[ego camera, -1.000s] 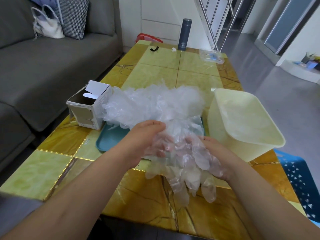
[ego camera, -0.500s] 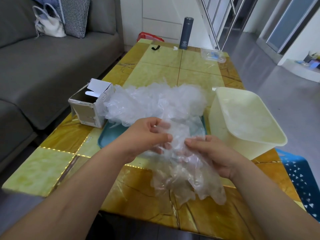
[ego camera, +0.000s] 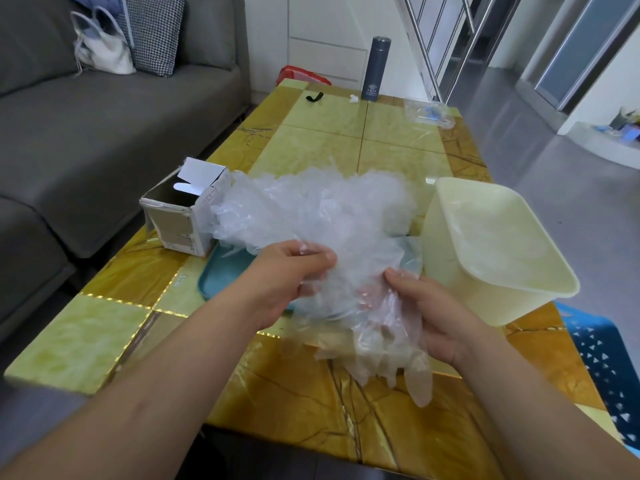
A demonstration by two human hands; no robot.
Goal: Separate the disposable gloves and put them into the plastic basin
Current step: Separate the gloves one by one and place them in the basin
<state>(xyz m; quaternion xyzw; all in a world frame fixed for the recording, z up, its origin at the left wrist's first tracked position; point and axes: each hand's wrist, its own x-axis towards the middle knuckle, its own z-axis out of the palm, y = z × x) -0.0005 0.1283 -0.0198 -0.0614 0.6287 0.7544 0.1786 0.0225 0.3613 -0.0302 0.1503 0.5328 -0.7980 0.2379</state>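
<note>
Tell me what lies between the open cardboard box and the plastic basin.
The heap of clear disposable gloves, piled on a teal tray, fills the stretch between cardboard box and plastic basin; the head view shows it.

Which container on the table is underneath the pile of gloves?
The teal tray, its corner showing under the gloves near the left hand; the box stands left of the pile, the basin right.

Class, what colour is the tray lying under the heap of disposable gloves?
Teal blue; the tray shows best in the head view.
</note>
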